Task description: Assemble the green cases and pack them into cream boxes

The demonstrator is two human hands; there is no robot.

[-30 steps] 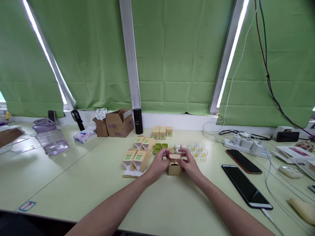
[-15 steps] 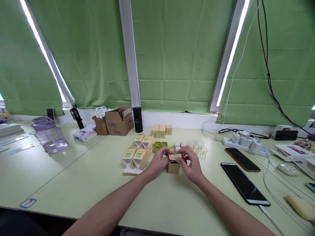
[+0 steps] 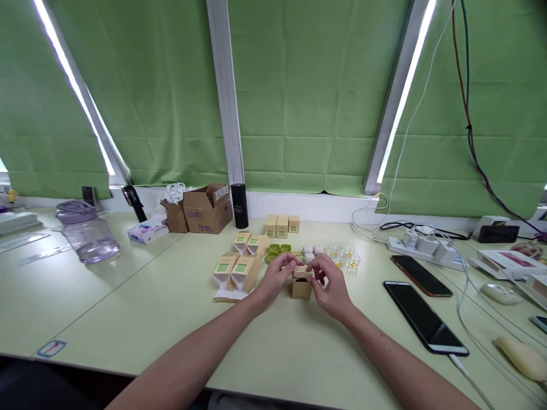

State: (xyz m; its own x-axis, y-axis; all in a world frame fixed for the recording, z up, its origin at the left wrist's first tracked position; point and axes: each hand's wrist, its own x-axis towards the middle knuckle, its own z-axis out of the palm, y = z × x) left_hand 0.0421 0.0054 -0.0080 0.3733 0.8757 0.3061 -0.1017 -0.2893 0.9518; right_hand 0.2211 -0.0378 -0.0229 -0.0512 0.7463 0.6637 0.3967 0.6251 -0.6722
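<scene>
A small tan cardboard box stands upright on the pale green table, its top flap partly folded over. My left hand grips the box's left side and flap with curled fingers. My right hand pinches the flap from the right. Just left lie several unfolded tan cartons with green labels. Behind the hands sit green lids, white caps and clear little jars with yellow contents. Three closed tan boxes stand in a row further back.
Two dark phones lie to the right, one on a cable, near a white power strip. A brown shipping carton, a black cylinder, a tissue pack and a clear purple jug stand at the back left.
Both hands have closed in on the box's top flap, the right hand's fingers curling over it. A hand seen at the far left one second ago is gone.
</scene>
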